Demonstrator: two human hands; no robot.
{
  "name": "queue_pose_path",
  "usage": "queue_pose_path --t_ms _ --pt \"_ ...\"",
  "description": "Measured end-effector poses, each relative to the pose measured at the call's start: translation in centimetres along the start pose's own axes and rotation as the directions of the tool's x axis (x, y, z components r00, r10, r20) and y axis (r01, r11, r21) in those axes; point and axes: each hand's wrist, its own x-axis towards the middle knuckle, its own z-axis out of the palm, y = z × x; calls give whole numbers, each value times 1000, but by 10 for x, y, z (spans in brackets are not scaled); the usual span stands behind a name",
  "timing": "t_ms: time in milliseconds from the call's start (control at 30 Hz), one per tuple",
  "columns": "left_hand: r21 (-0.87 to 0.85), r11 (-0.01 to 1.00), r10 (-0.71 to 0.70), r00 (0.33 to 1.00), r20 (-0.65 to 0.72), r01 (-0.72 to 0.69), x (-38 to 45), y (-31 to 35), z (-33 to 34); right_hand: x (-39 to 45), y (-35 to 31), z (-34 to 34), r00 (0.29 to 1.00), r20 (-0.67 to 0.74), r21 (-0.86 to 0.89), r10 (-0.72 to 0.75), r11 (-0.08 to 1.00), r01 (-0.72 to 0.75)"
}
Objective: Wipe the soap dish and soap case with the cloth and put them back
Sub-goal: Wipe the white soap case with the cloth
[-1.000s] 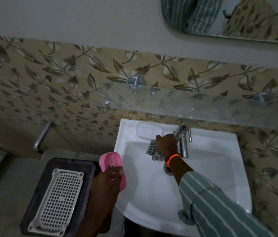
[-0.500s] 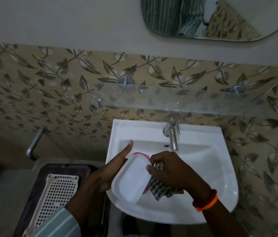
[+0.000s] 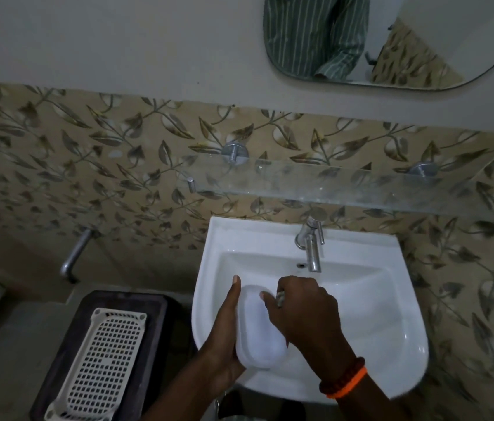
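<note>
**Both hands on the white soap case over the basin**

Your left hand (image 3: 227,335), in the lower centre of the frame, holds the white soap case (image 3: 259,326) from its left side: the fingers lie straight along that edge with one fingertip reaching past the case's top end, and the palm cups the lower corner. The case is tilted, its broad pale face turned up toward you, and it sits over the left part of the white sink (image 3: 391,329).

Your right hand (image 3: 306,311) comes in from the lower right with its fingers curled. A small bit of the cloth (image 3: 280,298) shows between those fingers, and the hand presses against the upper right of the case. Most of the cloth is hidden under the hand. An orange wristband (image 3: 345,379) circles that wrist.

The pink soap dish cannot be made out in this view; whether it lies behind the case, you cannot tell.

Above the hands, the chrome tap (image 3: 311,247) stands at the back of the sink. A glass shelf (image 3: 345,186) runs across the leaf-patterned tiles higher up, and a mirror (image 3: 391,38) fills the upper right. At lower left, a cream perforated tray (image 3: 100,366) rests on a dark stool (image 3: 66,344) beside the sink.
</note>
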Motion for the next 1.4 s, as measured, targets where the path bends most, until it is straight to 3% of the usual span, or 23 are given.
queue_pose_path --t_ms 100,233,400,500,567,700,833,967,1033,1133,1233,1333,1400 --pt "-6 998 62 997 -56 -63 1 -7 5 -5 -1 2 1000 -17 14 3 1000 -3" --pt "131 989 84 988 -130 -67 1 -16 22 -13 1 5 1000 -18 -2 -6 1000 6" --pt "214 968 184 954 -237 -133 12 -23 33 -19 3 11 999 45 140 11 990 -18" --pt "325 938 225 924 -310 -120 20 -26 24 -22 1 10 999 36 132 -1 991 -4" --pt "330 941 168 952 -258 -76 23 -32 24 -24 -2 9 1000 -16 169 -7 986 9" --pt "365 914 189 982 2 -177 23 -32 18 -28 -5 1 992 -93 361 82 932 -44" --pt "321 920 234 972 10 -225 32 -12 23 -33 -4 -12 947 -301 487 115 872 49" --pt "315 937 155 988 7 -149 29 -4 34 -38 -2 -22 931 -326 545 163 837 44" --pt "347 915 200 979 49 -204 27 -11 33 -38 -3 -25 924 -334 558 186 829 35" --pt "315 930 169 981 98 -191 23 -16 44 -38 -6 -20 944 -232 605 235 795 -49" --pt "330 925 155 980 123 -188 24 -16 48 -33 -7 -21 950 -86 778 301 615 -124" --pt "378 911 156 987 49 -163 24 -7 40 -32 -5 -29 959 159 886 232 396 -243" --pt "368 914 165 985 41 -168 23 1 35 -36 3 -38 975 198 870 98 441 -221"
